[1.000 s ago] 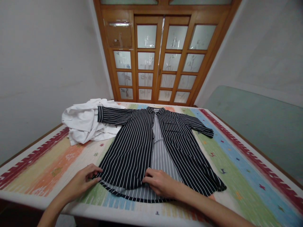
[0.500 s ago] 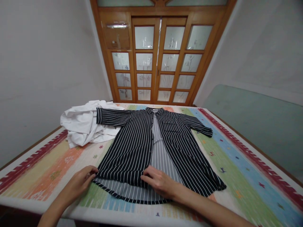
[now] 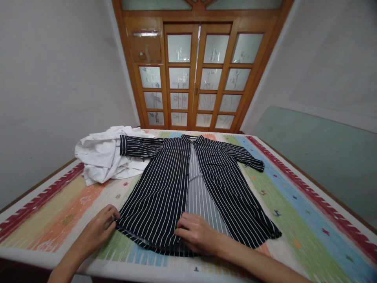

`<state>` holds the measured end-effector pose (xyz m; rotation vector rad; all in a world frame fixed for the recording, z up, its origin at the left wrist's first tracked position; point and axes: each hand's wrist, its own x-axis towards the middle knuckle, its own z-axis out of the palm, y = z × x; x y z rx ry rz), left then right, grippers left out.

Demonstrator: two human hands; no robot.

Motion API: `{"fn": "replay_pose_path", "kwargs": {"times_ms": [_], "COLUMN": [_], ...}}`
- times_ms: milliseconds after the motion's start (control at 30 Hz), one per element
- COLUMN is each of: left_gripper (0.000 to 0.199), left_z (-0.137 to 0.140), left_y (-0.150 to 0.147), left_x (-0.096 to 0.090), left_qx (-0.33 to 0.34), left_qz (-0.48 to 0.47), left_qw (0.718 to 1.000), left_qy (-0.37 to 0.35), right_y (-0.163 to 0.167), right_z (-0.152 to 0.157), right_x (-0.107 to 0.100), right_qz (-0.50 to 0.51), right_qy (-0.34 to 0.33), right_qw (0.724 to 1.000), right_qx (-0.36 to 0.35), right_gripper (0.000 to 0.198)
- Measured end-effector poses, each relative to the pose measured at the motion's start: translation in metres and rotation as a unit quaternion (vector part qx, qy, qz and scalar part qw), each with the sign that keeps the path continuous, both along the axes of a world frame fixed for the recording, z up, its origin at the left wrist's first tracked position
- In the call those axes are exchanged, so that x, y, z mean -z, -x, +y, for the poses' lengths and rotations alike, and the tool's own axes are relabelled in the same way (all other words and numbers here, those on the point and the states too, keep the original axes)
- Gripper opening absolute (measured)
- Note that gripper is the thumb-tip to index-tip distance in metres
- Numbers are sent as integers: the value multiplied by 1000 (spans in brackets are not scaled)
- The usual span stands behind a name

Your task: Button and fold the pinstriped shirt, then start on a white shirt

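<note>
A black short-sleeved shirt with white stripes [image 3: 165,184] lies face up on the patterned cloth, its collar at the far end and its front open down the middle. At the shirt's lower left corner, my left hand [image 3: 103,224] pinches the edge of the hem. My right hand [image 3: 196,232] is closed on the lower end of the left front panel, beside the opening. Between the two hands the panel lies fairly smooth, close over the curved back hem. The grey inside of the back shows through the opening.
A crumpled white garment [image 3: 103,155] lies at the far left, partly under the striped sleeve. The colourful cloth [image 3: 309,220] covers the table. Walls flank both sides, a green board [image 3: 318,149] leans at right, and wooden glazed doors [image 3: 194,78] stand beyond.
Both hands have drawn the left front panel's hem slightly toward me. The bunched fold there has flattened, and the panel now covers most of the inner back hem.
</note>
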<state>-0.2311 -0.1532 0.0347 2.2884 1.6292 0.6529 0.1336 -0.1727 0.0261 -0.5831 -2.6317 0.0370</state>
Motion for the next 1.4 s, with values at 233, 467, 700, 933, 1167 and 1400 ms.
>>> {"fn": "replay_pose_path", "kwargs": {"times_ms": [233, 467, 700, 933, 1167, 1400], "left_gripper": [11, 13, 14, 19, 21, 39], "left_z": [-2, -3, -4, -2, 15, 68], "left_y": [0, 0, -1, 10, -4, -76], "left_x": [3, -2, -4, 3, -16, -33], "left_qx": [-5, 0, -10, 11, 20, 103], "left_qz": [7, 19, 33, 46, 69, 76], "left_qw": [1000, 1000, 999, 998, 997, 991], "left_qy": [17, 20, 21, 52, 27, 28], "right_y": [-5, -8, -9, -18, -67, -121], "right_z": [-4, -9, -14, -17, -8, -11], "right_x": [6, 8, 7, -3, -16, -5], "right_qz": [-93, -107, -128, -142, -105, -84], "right_qy": [-6, -12, -18, 52, 89, 116], "right_qw": [996, 994, 990, 987, 969, 928], "right_qx": [0, -31, -60, -52, 206, 345], "right_gripper": [15, 13, 13, 6, 8, 7]}}
